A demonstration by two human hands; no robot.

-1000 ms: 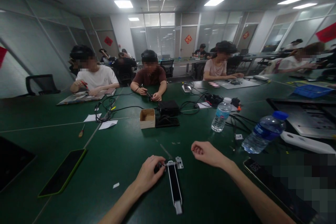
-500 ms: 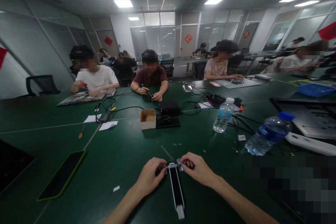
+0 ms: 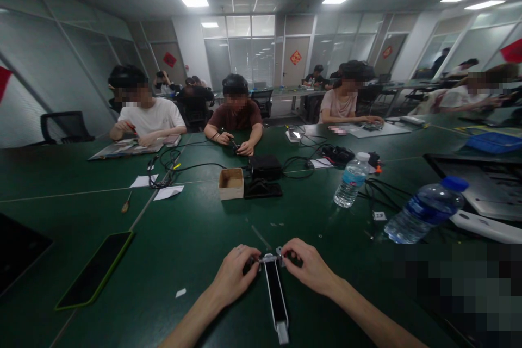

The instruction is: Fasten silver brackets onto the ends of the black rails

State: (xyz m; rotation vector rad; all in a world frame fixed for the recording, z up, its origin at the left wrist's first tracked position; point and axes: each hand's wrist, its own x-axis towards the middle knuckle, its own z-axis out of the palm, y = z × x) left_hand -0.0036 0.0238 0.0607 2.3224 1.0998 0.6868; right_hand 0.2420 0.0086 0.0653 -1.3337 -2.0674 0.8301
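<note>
In the head view, a long, narrow white-edged piece with a black face (image 3: pixel 276 291) lies on the green table, its lower end a pale block. Across its far end sits a small metal crosspiece (image 3: pixel 269 259). My left hand (image 3: pixel 237 271) is closed, thumb and fingers pinching the left end of that crosspiece. At the opposite end, my right hand (image 3: pixel 305 266) pinches a small shiny metal part (image 3: pixel 280 253) joined to it. Fingertips hide details of both ends.
Beyond my hands stands an open cardboard box (image 3: pixel 231 184) beside a black box (image 3: pixel 265 167). A phone in a green case (image 3: pixel 95 270) lies left. Two water bottles, one upright (image 3: pixel 351 180) and one tilted (image 3: pixel 426 211), are right. Co-workers sit across the table (image 3: pixel 196 228).
The view has shifted slightly. Both hands keep nearly the same pinch on the far end of the narrow piece.
</note>
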